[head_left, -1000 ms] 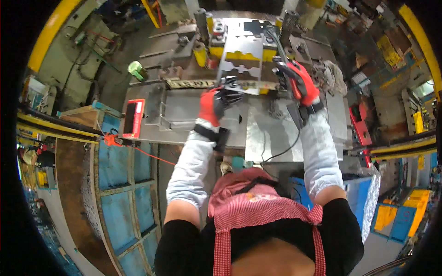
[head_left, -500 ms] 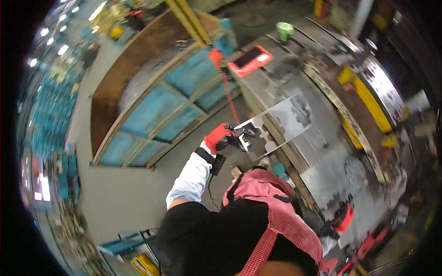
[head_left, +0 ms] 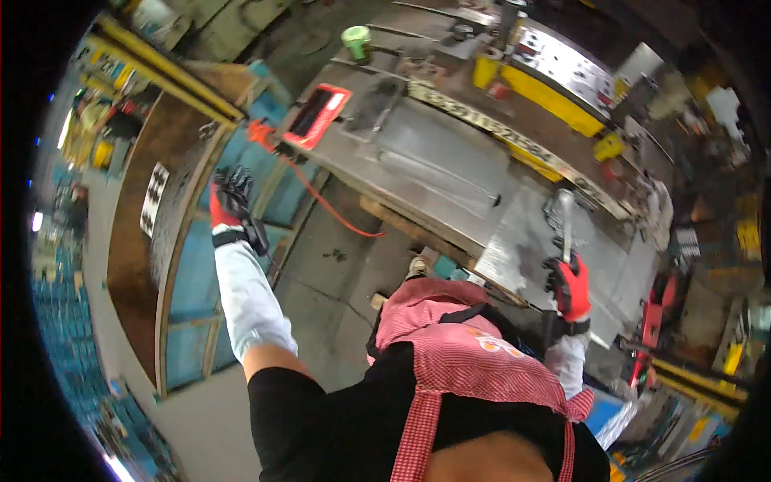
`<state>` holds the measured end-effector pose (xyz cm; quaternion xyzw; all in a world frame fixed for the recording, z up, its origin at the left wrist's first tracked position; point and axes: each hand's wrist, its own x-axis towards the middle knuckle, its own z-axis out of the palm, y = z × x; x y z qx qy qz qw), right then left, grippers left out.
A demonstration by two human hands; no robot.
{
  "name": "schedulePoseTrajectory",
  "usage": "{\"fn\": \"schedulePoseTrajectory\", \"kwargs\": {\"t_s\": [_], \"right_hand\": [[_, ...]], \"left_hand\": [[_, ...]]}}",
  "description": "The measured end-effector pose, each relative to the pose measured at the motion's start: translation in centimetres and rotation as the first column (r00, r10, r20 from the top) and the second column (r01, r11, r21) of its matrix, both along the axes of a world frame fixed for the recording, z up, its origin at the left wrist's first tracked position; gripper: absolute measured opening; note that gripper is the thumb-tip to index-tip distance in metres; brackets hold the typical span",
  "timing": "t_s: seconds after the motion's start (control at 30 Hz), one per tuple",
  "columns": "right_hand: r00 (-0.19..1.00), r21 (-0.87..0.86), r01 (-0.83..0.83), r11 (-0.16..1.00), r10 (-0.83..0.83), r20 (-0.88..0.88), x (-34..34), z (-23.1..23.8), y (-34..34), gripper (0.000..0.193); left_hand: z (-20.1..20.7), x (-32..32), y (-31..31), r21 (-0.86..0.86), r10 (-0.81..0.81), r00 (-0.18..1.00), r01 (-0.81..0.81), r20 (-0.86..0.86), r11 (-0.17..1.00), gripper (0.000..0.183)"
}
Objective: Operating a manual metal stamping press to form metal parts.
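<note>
I'd hold the left hand [head_left: 231, 194], loose-fingered and empty, clear of the notched strip [head_left: 153, 201] against the left-side bin's [head_left: 131, 301] brown inside, the right hand [head_left: 572, 291] grasping its pale rod [head_left: 567, 217] steadily.

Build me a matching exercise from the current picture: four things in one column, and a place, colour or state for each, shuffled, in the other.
Things
1. Left hand
2. Right hand
3. Cut-out plate
4. Cup

Descriptions
A. Light green at the top
B. Closed around a silver rod
C. Seen against the brown surface of the bin
D. Open, in front of the blue side of the bin

Pairs: 1-D, 2-B, 3-C, 4-A
</note>
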<state>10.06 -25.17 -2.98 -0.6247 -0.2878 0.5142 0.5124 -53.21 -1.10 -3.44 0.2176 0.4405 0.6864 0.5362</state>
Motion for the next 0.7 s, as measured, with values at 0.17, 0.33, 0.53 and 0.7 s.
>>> {"fn": "schedulePoseTrajectory", "kwargs": {"t_s": [0.17, 0.33, 0.53, 0.7], "right_hand": [[0.970, 0.040, -0.244, 0.969, 0.245, -0.008, -2.0, -0.2, 5.1, 0.035], [0.943, 0.010, -0.324, 0.946, 0.321, 0.091, -0.8, -4.1, 12.7, 0.022], [0.963, -0.015, -0.265, 0.964, 0.265, 0.055, -3.4, 0.0, 10.8, 0.029], [0.966, 0.097, -0.248, 0.964, 0.253, -0.051, -4.3, 2.9, 9.3, 0.029]], "left_hand": [[-5.7, 16.4, -1.6, -0.186, -0.863, 0.494, 0.843, -0.106, 0.506, 0.040], [-9.8, 26.9, -5.5, -0.215, -0.734, -0.068, 0.971, -0.675, 0.108, 0.038], [-5.8, 34.0, -5.5, -0.022, -0.859, 0.431, 0.896, 0.276, 0.443, 0.048], [-5.1, 35.9, -3.1, -0.004, -0.742, 0.564, 0.797, 0.362, 0.604, 0.058]]}}
